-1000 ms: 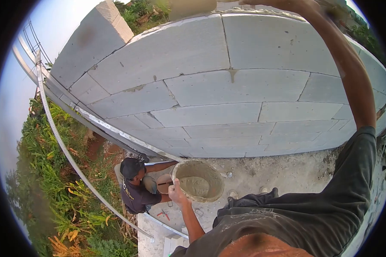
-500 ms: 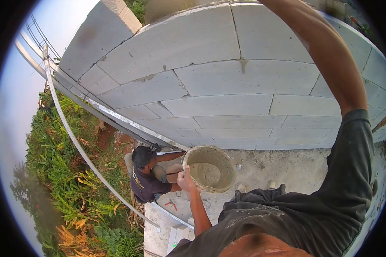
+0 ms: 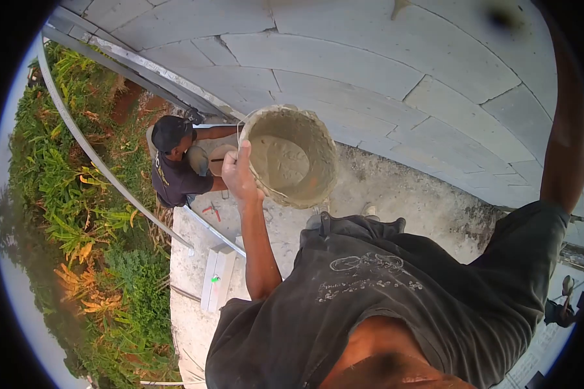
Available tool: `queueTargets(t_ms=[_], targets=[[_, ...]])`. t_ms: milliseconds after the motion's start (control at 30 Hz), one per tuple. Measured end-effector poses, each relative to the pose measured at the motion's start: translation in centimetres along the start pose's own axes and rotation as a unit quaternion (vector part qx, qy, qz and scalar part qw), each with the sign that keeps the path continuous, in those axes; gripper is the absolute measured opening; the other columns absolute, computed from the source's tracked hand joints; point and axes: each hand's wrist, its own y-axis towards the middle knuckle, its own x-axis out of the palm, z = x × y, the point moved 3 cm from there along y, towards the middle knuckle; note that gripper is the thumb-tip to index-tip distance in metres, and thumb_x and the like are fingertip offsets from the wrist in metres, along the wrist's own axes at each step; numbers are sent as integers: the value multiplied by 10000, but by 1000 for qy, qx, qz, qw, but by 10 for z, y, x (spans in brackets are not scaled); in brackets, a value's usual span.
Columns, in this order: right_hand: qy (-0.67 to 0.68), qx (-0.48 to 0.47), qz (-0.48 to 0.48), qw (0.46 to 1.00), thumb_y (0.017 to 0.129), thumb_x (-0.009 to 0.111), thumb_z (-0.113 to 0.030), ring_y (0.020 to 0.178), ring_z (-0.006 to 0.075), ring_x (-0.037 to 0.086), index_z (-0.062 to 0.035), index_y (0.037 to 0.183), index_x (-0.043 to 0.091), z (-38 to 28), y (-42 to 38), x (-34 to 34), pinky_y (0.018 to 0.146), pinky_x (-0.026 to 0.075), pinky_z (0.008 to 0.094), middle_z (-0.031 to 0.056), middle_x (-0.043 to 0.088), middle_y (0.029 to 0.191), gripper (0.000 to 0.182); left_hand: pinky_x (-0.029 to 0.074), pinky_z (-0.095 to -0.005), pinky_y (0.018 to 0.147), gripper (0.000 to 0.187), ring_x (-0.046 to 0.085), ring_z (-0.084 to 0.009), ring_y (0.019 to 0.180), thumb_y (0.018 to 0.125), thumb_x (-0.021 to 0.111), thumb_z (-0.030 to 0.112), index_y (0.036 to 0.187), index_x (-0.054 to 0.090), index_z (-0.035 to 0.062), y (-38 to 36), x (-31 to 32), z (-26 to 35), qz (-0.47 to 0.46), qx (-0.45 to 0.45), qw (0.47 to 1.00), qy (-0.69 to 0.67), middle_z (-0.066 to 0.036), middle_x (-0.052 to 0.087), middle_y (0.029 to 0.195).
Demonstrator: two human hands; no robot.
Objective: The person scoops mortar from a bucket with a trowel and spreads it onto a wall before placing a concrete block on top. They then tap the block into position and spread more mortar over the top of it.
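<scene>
My left hand [image 3: 241,176] is closed on the rim of a mortar-crusted bucket [image 3: 321,152], which is tipped so that its inside faces me. Wet grey mortar [image 3: 280,161] covers the bottom of the bucket, and a thin wire handle shows at its left side. My right arm stretches up along the right edge of the picture, beside the wall of pale blocks [image 3: 331,65]; the hand at its end is out of sight.
A co-worker [image 3: 175,162] in a dark cap crouches beyond the bucket, near the floor's edge. Red-handled pliers [image 3: 211,211] and a white block [image 3: 219,275] lie on the concrete floor [image 3: 409,201]. A long curved metal rail [image 3: 104,168] runs past green plants [image 3: 78,207].
My view has swung down and to the right. The bucket, still in my left hand, appears higher and further left, and more of its mortar shows. My right arm has shifted to the picture's right edge.
</scene>
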Motion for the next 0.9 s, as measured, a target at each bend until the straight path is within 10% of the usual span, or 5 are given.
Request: queueTargets(t_ms=[167, 333, 633, 733, 900], targets=[[-277, -185, -181, 925, 845, 793, -339, 797, 193, 739, -175, 1243, 709, 155, -84, 66, 761, 588, 350, 63, 769, 1027, 439, 307, -226, 542, 392, 362, -28, 600, 904, 776, 216, 664, 480, 122, -7, 24, 42, -22, 31, 999, -17, 82, 444, 654], [-364, -270, -171, 875, 862, 750, -303, 647, 262, 692, -205, 1195, 708, 210, -123, 153, 561, 506, 404, 111, 696, 734, 349, 329, -213, 592, 380, 400, -32, 645, 901, 786, 236, 677, 511, 99, -9, 54, 64, -62, 132, 985, 91, 62, 493, 689], [-134, -177, -258, 940, 891, 725, -316, 659, 269, 695, -126, 1212, 693, 283, -117, 194, 619, 535, 402, 133, 724, 803, 375, 348, -220, 598, 380, 415, -47, 655, 908, 776, 219, 679, 505, 81, -21, 75, 65, -43, 177, 982, 51, 46, 515, 715], [79, 102, -390, 912, 890, 745, -367, 684, 179, 674, -91, 1250, 681, 309, -122, 191, 624, 524, 338, 104, 720, 836, 458, 306, -225, 564, 398, 364, -39, 631, 909, 773, 217, 667, 482, 95, -17, 72, 61, -30, 152, 988, 13, 55, 476, 684], [172, 182, -366, 896, 880, 770, -399, 687, 84, 605, -55, 1262, 677, 353, -138, 188, 560, 438, 238, 49, 719, 887, 522, 411, -243, 582, 317, 474, -54, 635, 917, 754, 193, 731, 522, 88, 5, 57, 45, -24, 80, 994, -73, 23, 552, 708]])
